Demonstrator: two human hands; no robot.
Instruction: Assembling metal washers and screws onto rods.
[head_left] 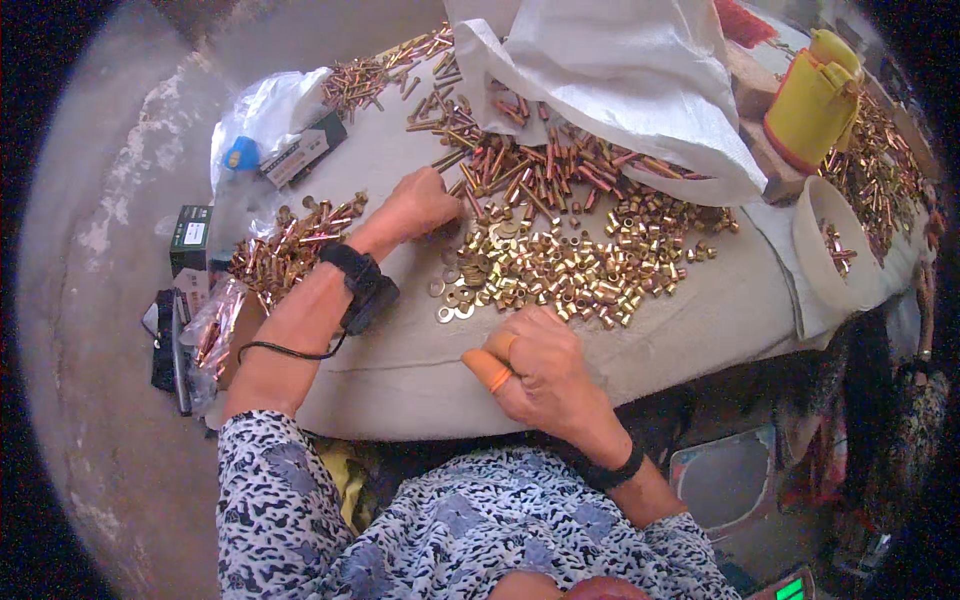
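My left hand (424, 205) is closed, its fingers curled down at the left edge of a heap of long brass-coloured bolts (540, 165). What its fingertips hold, if anything, is hidden. My right hand (548, 368) forms a fist at the near side of a spread of short golden sleeve-like nuts (590, 265). Orange finger covers (488, 370) sit on its thumb and a finger, and I cannot make out whether something is inside the fist. Between the hands lie flat washers (455, 303), beside the nuts.
More bolts (290, 250) lie left of my left forearm, near small boxes (305, 150) and a plastic bag (215, 325). A white woven sack (630, 75) covers the far side. At right are a yellow container (815, 100), a white bowl (815, 225) and another bolt heap (875, 165).
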